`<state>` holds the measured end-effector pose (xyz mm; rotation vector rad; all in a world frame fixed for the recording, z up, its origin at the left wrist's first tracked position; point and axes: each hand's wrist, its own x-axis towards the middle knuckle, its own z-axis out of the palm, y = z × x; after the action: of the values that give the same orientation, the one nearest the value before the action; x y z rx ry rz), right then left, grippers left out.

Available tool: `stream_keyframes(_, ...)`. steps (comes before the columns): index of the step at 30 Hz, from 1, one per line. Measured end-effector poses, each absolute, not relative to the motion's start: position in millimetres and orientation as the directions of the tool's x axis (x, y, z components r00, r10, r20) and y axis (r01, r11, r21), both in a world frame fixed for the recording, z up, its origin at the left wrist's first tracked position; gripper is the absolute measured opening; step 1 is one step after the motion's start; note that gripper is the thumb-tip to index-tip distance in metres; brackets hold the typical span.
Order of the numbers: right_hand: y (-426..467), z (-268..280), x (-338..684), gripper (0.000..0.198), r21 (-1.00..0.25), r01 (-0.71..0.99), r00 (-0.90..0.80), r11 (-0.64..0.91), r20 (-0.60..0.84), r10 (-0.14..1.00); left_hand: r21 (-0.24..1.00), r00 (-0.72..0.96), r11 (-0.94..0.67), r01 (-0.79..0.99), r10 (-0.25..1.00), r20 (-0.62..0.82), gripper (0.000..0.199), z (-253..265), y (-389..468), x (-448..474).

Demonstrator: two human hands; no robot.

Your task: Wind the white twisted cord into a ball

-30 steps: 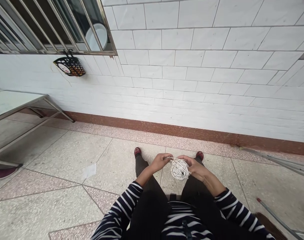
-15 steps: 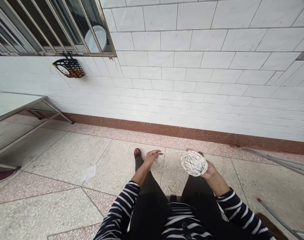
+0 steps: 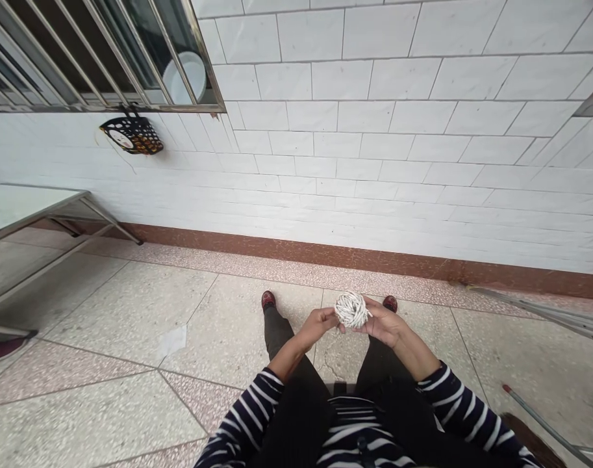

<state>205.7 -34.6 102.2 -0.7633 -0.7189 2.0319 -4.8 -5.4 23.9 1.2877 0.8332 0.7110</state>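
Note:
A wound ball of white cord [image 3: 351,309] is held up above the floor, between my knees, with its round coiled end showing. My right hand [image 3: 384,325] grips the ball from the right, with the fingers behind and under it. At the ball's left edge is my left hand [image 3: 319,325], with thumb and fingers pinched together against the cord. Whether a loose strand runs between those fingers is too small to make out. Striped sleeves cover both forearms.
A white tiled wall [image 3: 354,169] rises in front. To the left are a table [image 3: 28,201], a barred window and a hanging black basket [image 3: 133,135]. A paper sheet [image 3: 173,339] lies on the floor. Metal poles [image 3: 534,309] lean at the right.
My left hand has moved right, up to the ball, and the stretched strand between the hands is gone from sight. My right hand has brought the ball left and turned its end up.

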Motion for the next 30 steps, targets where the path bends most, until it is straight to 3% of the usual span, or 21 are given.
stream_keyframes(3,-32,100,221,0.063,-0.721,-0.533,-0.413,-0.443,-0.235,0.88,0.982,0.542,0.182,0.051,0.821,-0.181,0.057,9,-16,-19)
stream_keyframes(10,-15,103,259,0.054,-0.737,-0.609,-0.263,-0.294,-0.162,0.951,0.964,0.436,0.25,0.087,0.861,-0.263,0.047,-11,-18,-35)
stream_keyframes(15,-17,111,273,0.062,-0.744,-0.621,-0.219,-0.247,-0.138,0.966,0.939,0.43,0.048,0.341,0.88,-0.201,0.022,-4,0,-40)
stream_keyframes(19,-22,122,275,0.064,-0.754,-0.613,-0.217,-0.238,-0.13,0.968,0.873,0.396,-0.003,0.488,0.892,-0.218,0.018,-5,9,-45)
stream_keyframes(24,-19,145,277,0.067,-0.771,-0.598,-0.222,-0.22,-0.105,0.969,0.915,0.394,-0.016,0.403,0.906,-0.157,0.026,-6,12,-50)
stream_keyframes(30,-19,157,277,0.077,-0.778,-0.606,-0.157,-0.166,-0.087,0.984,0.943,0.271,0.053,0.327,0.951,-0.147,0.025,-9,24,-56)
